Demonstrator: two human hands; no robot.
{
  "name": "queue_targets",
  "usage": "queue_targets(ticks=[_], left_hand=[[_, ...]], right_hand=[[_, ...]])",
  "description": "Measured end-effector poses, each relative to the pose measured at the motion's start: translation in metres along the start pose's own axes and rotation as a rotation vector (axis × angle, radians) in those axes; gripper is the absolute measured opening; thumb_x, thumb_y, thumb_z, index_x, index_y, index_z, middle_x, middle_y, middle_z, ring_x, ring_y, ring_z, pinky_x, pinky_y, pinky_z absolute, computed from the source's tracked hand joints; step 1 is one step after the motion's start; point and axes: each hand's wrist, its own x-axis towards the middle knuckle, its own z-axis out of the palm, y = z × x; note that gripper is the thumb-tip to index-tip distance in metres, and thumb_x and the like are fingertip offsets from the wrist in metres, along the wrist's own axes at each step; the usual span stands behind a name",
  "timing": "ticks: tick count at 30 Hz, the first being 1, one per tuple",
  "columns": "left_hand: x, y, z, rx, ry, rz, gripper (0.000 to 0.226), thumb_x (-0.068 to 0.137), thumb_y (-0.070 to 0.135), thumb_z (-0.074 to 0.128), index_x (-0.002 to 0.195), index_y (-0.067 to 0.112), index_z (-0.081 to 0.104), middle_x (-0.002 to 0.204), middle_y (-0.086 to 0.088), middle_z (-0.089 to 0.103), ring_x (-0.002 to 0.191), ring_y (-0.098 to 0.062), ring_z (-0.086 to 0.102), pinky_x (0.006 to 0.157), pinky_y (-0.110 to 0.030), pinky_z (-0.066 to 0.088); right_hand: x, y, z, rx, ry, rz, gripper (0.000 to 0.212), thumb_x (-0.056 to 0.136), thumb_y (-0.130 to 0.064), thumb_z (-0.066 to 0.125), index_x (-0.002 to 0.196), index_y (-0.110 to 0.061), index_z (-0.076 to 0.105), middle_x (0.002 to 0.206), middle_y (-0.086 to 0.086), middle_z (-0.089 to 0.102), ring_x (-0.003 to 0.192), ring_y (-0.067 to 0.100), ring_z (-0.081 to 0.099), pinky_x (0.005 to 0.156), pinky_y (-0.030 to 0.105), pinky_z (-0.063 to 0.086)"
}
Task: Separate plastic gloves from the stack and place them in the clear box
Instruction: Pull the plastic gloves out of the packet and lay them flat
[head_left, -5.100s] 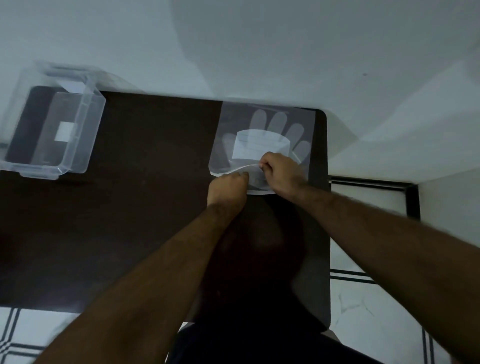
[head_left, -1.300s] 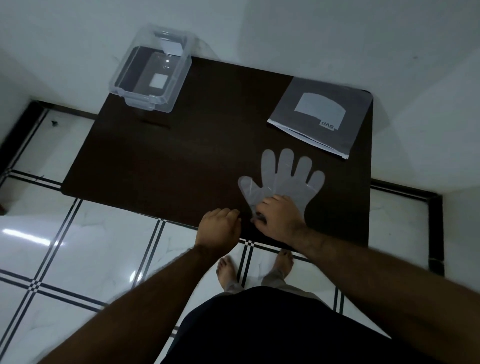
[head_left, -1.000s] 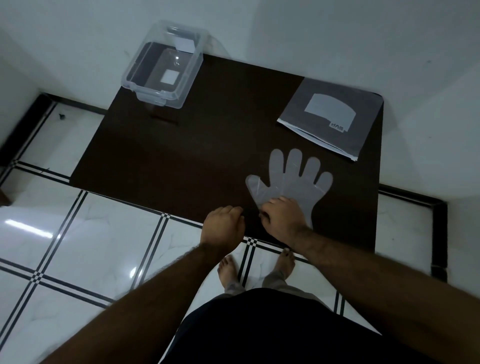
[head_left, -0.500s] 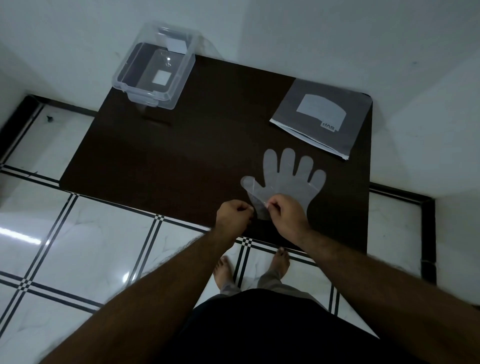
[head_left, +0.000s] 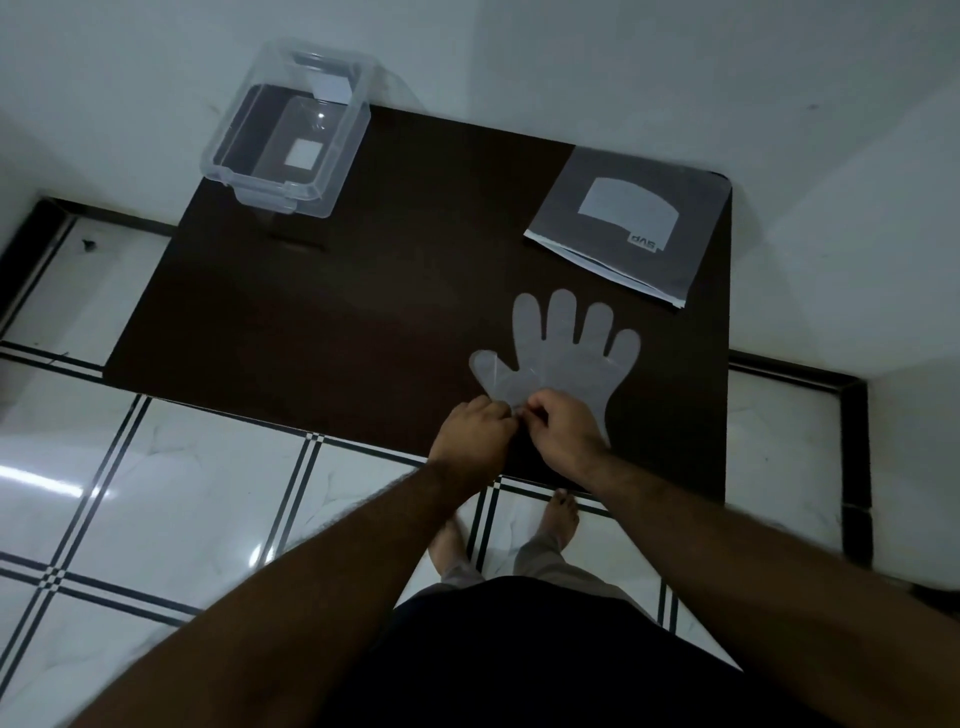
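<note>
A flat stack of translucent plastic gloves (head_left: 566, 358) lies on the dark table (head_left: 363, 312), fingers pointing away from me. My left hand (head_left: 475, 431) and my right hand (head_left: 563, 434) meet at the stack's near left corner, below the thumb. Both pinch the thin plastic of the cuff edge between fingertips. The clear box (head_left: 288, 140) stands at the far left corner of the table, with only a white label visible through its bottom.
The gloves' grey packet (head_left: 628, 223) with a white label lies at the far right of the table. A white wall runs behind the table. White floor tiles with black lines and my bare feet (head_left: 561, 514) show below the table's near edge.
My left hand has come in from the table edge to the glove cuff beside my right hand. Both now pinch the plastic, where earlier my right hand lay flat on it.
</note>
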Motion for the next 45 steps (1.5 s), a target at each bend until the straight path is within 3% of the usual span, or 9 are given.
queue_targets(ticks=[4,10,17,20,24,30,35,40,45], left_hand=[[0.002,-0.001,-0.002,0.039,-0.026,0.025,0.026,0.104,0.027,0.058,0.127,0.021,0.069,0.123,-0.001,0.068,0.118,-0.022,0.06,0.109,-0.041,0.044],[0.011,0.002,-0.01,0.085,-0.087,0.033,0.022,0.104,0.03,0.06,0.123,0.024,0.07,0.126,-0.001,0.069,0.122,-0.022,0.062,0.113,-0.044,0.042],[0.02,0.0,-0.016,0.15,-0.168,0.043,0.017,0.106,0.03,0.056,0.115,0.025,0.069,0.115,0.0,0.068,0.108,-0.019,0.064,0.104,-0.042,0.049],[0.022,-0.002,-0.019,0.141,-0.18,0.051,0.017,0.107,0.03,0.056,0.115,0.024,0.07,0.114,-0.001,0.069,0.106,-0.019,0.065,0.101,-0.042,0.052],[0.025,-0.003,-0.022,0.098,-0.229,0.042,0.019,0.108,0.033,0.055,0.118,0.024,0.069,0.117,-0.001,0.068,0.11,-0.02,0.065,0.101,-0.04,0.052],[0.039,0.012,-0.045,-0.051,-0.126,0.03,0.025,0.108,0.035,0.056,0.125,0.022,0.069,0.132,-0.002,0.067,0.122,-0.019,0.063,0.108,-0.04,0.051],[0.059,0.027,-0.044,0.107,-0.314,0.099,0.033,0.103,0.032,0.065,0.135,0.022,0.065,0.143,-0.006,0.062,0.135,-0.026,0.057,0.115,-0.049,0.048],[0.066,0.032,-0.041,0.149,-0.351,0.078,0.03,0.104,0.033,0.063,0.13,0.021,0.067,0.138,-0.006,0.062,0.126,-0.026,0.061,0.107,-0.048,0.053],[0.081,0.034,-0.046,0.128,-0.428,-0.002,0.025,0.104,0.037,0.061,0.12,0.022,0.071,0.126,-0.003,0.066,0.113,-0.023,0.065,0.097,-0.044,0.057]], right_hand=[[0.002,-0.001,-0.004,0.015,-0.001,0.021,0.004,0.104,-0.023,0.062,0.102,-0.021,0.066,0.096,-0.002,0.066,0.09,0.014,0.063,0.084,0.032,0.055],[0.001,0.0,-0.019,0.093,0.026,0.082,0.005,0.103,-0.022,0.064,0.099,-0.022,0.066,0.096,-0.004,0.066,0.089,0.01,0.063,0.08,0.027,0.053],[-0.005,0.006,-0.046,0.195,-0.006,0.156,0.009,0.106,-0.027,0.059,0.098,-0.025,0.063,0.097,-0.003,0.065,0.09,0.013,0.064,0.073,0.025,0.048],[-0.009,0.008,-0.061,0.273,0.018,0.206,0.009,0.107,-0.027,0.056,0.103,-0.025,0.064,0.102,-0.001,0.066,0.093,0.015,0.066,0.077,0.031,0.055],[-0.013,0.013,-0.079,0.325,0.067,0.256,0.01,0.108,-0.025,0.055,0.104,-0.024,0.064,0.104,-0.001,0.065,0.096,0.016,0.065,0.083,0.036,0.058],[-0.014,0.021,-0.094,0.378,0.083,0.292,0.009,0.107,-0.021,0.056,0.108,-0.023,0.064,0.111,-0.002,0.064,0.099,0.012,0.064,0.075,0.026,0.05],[-0.013,0.018,-0.101,0.408,0.135,0.322,0.009,0.107,-0.02,0.057,0.109,-0.023,0.064,0.112,-0.003,0.063,0.099,0.011,0.064,0.073,0.024,0.05],[-0.014,0.015,-0.117,0.448,0.146,0.293,0.01,0.107,-0.019,0.056,0.107,-0.023,0.065,0.112,0.001,0.065,0.104,0.018,0.066,0.093,0.041,0.059],[-0.011,0.002,-0.149,0.4,0.137,0.162,0.009,0.107,-0.025,0.056,0.106,-0.026,0.065,0.107,0.0,0.068,0.101,0.017,0.067,0.09,0.038,0.058]])
